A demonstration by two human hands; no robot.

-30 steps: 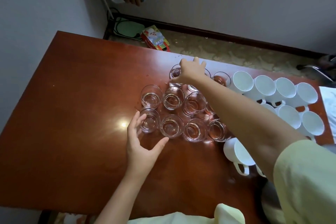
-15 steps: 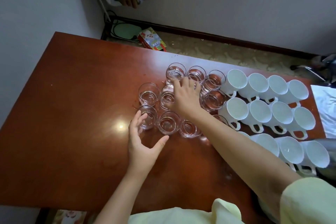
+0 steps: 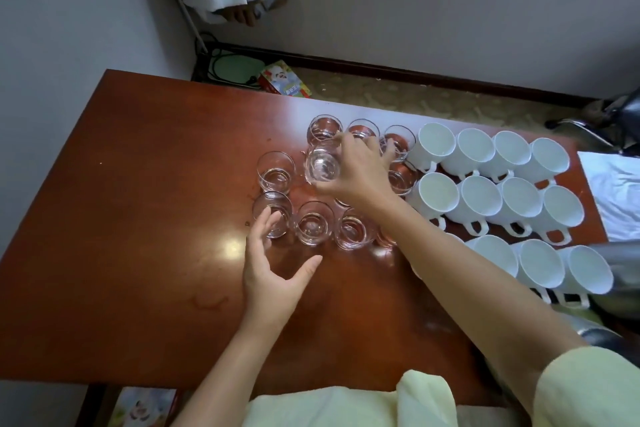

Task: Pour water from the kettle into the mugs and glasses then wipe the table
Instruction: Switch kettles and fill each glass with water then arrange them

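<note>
Right hand [image 3: 356,173] fingers grip a lifted glass [image 3: 322,163] above the glass cluster, at the hand's left. Left hand [image 3: 273,270] fingers spread open, holding nothing, touching the nearest glass [image 3: 273,218] on the worktop [image 3: 138,218]. White mugs [image 3: 485,198] stand right.

Soft, even daylight fills the frame, with one bright glare spot on the polished table [image 3: 138,184] left of centre and only faint shadows under the arms. Wide-angle distortion bends the table edges and the wall base toward the corners. Focus is slightly soft throughout, with the lower right corner blurriest.
</note>
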